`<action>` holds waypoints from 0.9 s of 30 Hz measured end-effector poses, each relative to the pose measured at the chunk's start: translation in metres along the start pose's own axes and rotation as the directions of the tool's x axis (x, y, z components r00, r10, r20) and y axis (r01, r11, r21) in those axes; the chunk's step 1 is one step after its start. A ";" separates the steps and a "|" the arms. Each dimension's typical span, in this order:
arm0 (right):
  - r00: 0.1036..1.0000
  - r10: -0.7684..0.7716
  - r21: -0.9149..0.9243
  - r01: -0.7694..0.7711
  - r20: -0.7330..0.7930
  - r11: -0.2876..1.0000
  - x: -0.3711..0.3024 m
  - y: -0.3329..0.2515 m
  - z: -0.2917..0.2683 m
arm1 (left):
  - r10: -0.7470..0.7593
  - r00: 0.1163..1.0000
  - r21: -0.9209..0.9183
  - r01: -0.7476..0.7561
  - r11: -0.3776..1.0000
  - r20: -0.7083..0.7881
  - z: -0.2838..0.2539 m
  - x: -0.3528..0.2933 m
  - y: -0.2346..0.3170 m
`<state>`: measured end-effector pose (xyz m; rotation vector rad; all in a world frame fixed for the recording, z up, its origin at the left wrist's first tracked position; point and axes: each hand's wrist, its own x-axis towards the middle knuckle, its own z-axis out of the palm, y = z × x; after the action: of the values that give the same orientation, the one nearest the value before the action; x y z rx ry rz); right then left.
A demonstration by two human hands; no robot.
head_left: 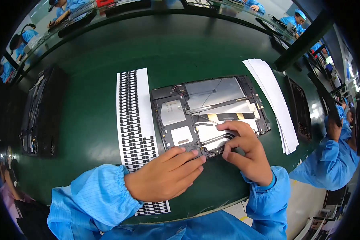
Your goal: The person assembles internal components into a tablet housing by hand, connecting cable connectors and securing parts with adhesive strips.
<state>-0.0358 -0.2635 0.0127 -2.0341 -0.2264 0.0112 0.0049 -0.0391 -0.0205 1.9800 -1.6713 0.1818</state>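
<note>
An opened flat electronic device point(176, 134) lies on the bench in front of me, its black frame holding silvery panels, thin cables and a dark strip. My left hand point(166, 176) is open, fingers stretched out, with the fingertips at the device's near left edge. Over the near right part of the device, my right hand point(248, 152) has its fingers curled. Its thumb and middle finger come together, and what they pinch, if anything, is hidden. The index finger rests apart, close to a thin grey strip or tool across the panels. Dark curved cables run near the thumb.
A white sheet point(142, 80) with rows of small black pieces lies partly under my left forearm. White paper strips point(270, 100) lie right of the device, beside a black frame point(298, 108). Dark housings point(38, 112) stand at the far left. Several people in blue work around the bench.
</note>
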 end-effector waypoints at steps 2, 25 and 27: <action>0.999 -0.051 -0.089 0.050 -0.012 0.995 0.000 0.003 0.001 | 0.019 1.000 0.025 -0.019 1.000 0.016 0.000 0.000 -0.001; 0.996 -0.032 -0.120 0.022 -0.082 0.992 -0.001 0.003 0.002 | 0.029 0.999 0.039 -0.028 0.999 -0.018 0.000 0.000 -0.003; 0.996 -0.036 -0.141 0.024 -0.086 0.990 -0.001 0.005 0.002 | 0.017 1.000 0.022 -0.017 1.000 -0.023 0.001 0.001 -0.003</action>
<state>-0.0362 -0.2642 0.0071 -2.1652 -0.2071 -0.1161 0.0072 -0.0404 -0.0219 1.9729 -1.6786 0.2296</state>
